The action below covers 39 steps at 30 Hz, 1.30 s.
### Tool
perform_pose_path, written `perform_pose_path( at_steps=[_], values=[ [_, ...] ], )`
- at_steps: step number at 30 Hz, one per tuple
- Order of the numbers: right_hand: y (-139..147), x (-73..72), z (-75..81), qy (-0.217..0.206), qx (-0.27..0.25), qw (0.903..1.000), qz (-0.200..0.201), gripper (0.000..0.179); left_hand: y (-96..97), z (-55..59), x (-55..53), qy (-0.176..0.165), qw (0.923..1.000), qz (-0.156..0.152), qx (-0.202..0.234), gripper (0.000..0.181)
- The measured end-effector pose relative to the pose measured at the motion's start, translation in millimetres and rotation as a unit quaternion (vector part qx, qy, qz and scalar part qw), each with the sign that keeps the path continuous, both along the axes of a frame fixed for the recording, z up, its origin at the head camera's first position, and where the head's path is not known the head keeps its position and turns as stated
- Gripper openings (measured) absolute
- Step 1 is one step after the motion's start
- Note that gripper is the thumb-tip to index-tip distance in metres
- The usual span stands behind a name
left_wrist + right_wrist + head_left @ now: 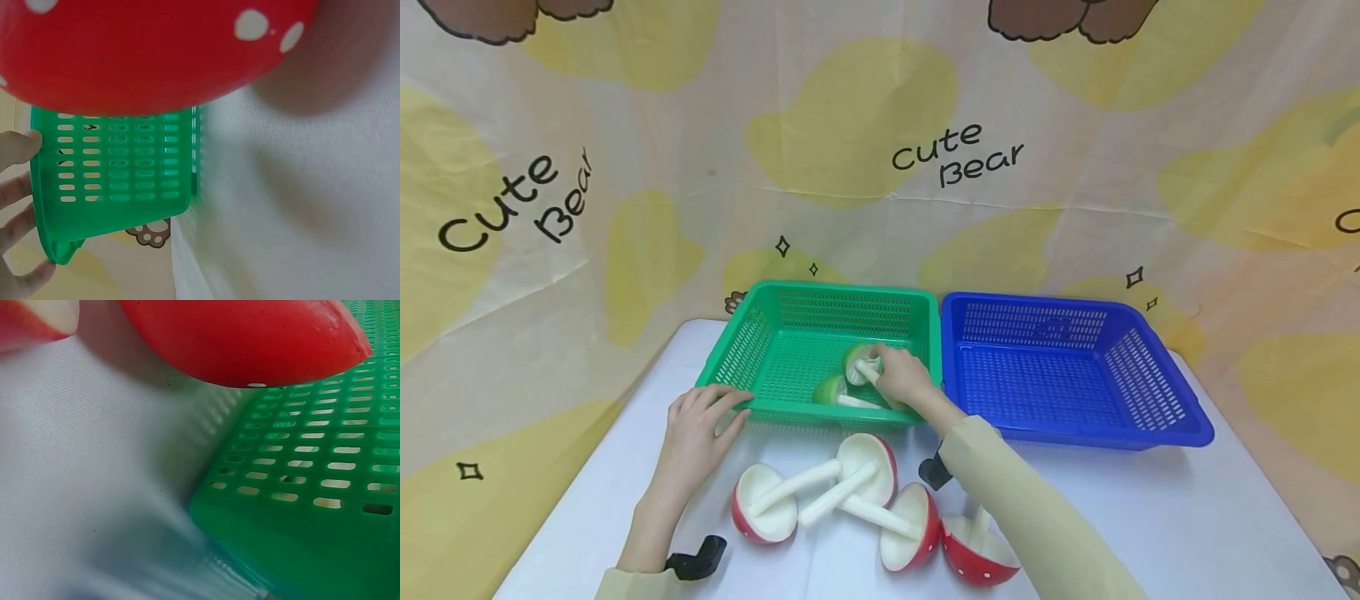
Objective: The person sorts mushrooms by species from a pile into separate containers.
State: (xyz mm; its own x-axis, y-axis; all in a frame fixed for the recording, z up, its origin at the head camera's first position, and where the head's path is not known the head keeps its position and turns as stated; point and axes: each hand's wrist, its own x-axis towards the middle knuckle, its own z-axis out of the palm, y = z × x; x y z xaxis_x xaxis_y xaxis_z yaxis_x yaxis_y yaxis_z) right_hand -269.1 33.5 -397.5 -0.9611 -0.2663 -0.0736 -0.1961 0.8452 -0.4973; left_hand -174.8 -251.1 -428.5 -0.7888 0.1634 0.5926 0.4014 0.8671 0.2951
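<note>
My right hand (904, 375) reaches into the green basket (842, 415) and pinches a toy mushroom with a green cap (854, 360) and white stem. Beside it, a second green-capped mushroom (830, 390) lies on the basket floor. My left hand (696, 429) rests on the basket's front left corner, its loosely extended fingers (19, 150) touching the rim. Several red-capped toy mushrooms with white stems lie in front of the basket, among them a left one (764, 504) and a right one (977, 558). A red cap (156, 56) fills the top of the left wrist view. The right wrist view does not show the right hand's fingers.
A blue basket (1037, 383) stands right against the green one on the white table (1150, 517). Behind both hangs a patterned cloth (880, 167) with yellow patches and lettering. The right forearm passes above the rightmost red mushroom.
</note>
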Motion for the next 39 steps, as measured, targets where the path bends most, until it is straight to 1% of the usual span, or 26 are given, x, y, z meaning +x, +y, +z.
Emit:
perform_pose_path(
  at_steps=[5,11,16,26,34,39],
  values=[
    [2.0,1.8,3.4,0.009,0.005,0.9999,0.009,0.042,1.5,1.0,1.5,0.0,1.0,0.001,0.001,0.026],
    [5.7,7.2,10.7,0.026,0.009,0.9995,0.013,0.036,1.9,2.2,4.6,-0.009,0.9999,0.005,0.0,0.026],
    [9.9,12.9,18.5,0.037,-0.001,0.9992,0.017,0.033,1.0,4.0,7.1,-0.013,0.9999,0.007,-0.002,0.025],
    [23.8,19.8,31.7,0.061,-0.028,0.9971,0.035,0.034,0.6,5.4,10.6,-0.021,0.9997,0.011,0.003,0.025],
    [38.9,28.0,40.9,0.075,-0.052,0.9955,0.025,0.031,-0.1,9.3,9.7,-0.009,0.9999,-0.003,-0.01,0.026],
    [53.8,33.2,48.5,0.086,-0.064,0.9941,0.018,0.029,3.8,13.7,9.4,-0.006,0.9995,-0.017,-0.025,0.024]
  ],
)
